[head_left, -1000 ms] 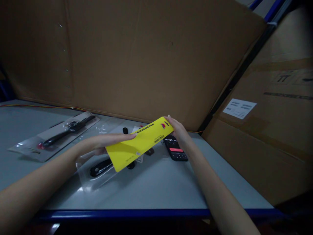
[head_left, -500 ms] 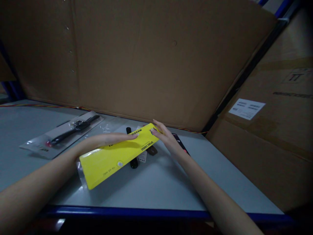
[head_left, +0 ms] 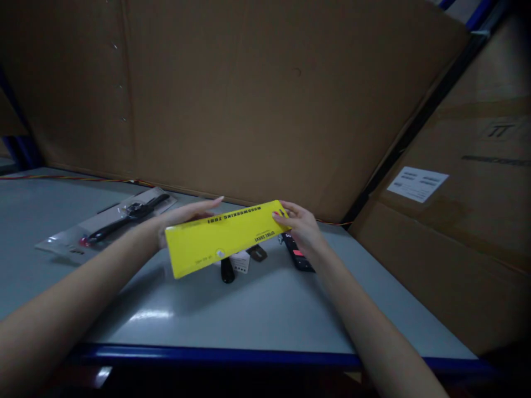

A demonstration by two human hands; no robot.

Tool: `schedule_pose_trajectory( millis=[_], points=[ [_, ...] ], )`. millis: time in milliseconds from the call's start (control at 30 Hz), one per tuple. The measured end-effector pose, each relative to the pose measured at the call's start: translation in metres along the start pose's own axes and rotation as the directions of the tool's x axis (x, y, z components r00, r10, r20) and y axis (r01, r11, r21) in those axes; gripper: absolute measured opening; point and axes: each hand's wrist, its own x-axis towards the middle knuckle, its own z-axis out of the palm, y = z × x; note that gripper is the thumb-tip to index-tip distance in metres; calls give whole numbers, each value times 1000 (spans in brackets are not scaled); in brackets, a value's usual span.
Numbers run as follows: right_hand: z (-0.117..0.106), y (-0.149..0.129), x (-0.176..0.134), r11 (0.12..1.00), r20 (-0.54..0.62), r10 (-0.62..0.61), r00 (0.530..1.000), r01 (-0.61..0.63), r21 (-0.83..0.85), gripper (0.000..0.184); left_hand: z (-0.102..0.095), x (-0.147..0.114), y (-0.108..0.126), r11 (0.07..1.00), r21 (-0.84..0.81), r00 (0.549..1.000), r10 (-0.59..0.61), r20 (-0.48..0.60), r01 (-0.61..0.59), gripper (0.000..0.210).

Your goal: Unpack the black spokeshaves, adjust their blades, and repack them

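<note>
My right hand (head_left: 301, 222) grips the right end of a yellow spokeshave package (head_left: 224, 237), its thumb on the printed face. The card is held tilted above the table, its lettering upside down to me. Along its upper left edge lies my left hand (head_left: 188, 213), fingers stretched out and partly behind the card; whether the hidden fingers touch it I cannot tell. Below the card, a black handle (head_left: 227, 272), a white printed card (head_left: 241, 262) and a small dark object (head_left: 258, 253) lie partly covered.
At the left lies a clear-bagged tool with black handles (head_left: 124, 218). A black phone-like device (head_left: 299, 255) lies beside my right wrist. A cardboard sheet (head_left: 249, 110) stands behind the table (head_left: 199, 315), and a large labelled carton (head_left: 456, 232) borders its right side.
The yellow package has shifted right and turned closer to level. My left hand has moved off its printed face to the far edge. My right hand has moved slightly right, uncovering more of the black device.
</note>
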Motion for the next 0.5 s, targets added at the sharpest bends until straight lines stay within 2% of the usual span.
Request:
schedule_pose_trajectory(
  millis=[67, 133, 267, 367, 500],
  points=[
    [-9, -6, 4, 998, -90, -51, 995, 55, 41, 43, -6, -1, 4, 987, -108, 991, 111, -71, -119, 46],
    [-15, -10, 6, 995, -154, -76, 985, 86, 59, 43, -8, 1, 5, 957, -155, 963, 223, -151, -245, 49],
    [-23, -11, 9, 986, -259, -112, 959, 140, 92, 41, -4, 8, -1, 917, -32, 900, 384, -208, -399, 44],
    [-27, -10, 12, 980, -348, -131, 928, 175, 98, 40, -2, 14, -6, 918, 102, 894, 396, -208, -383, 40],
    [-32, -8, 15, 976, -407, -151, 901, 202, 86, 38, -4, 19, -9, 943, 121, 915, 330, -231, -310, 46]
  ],
)
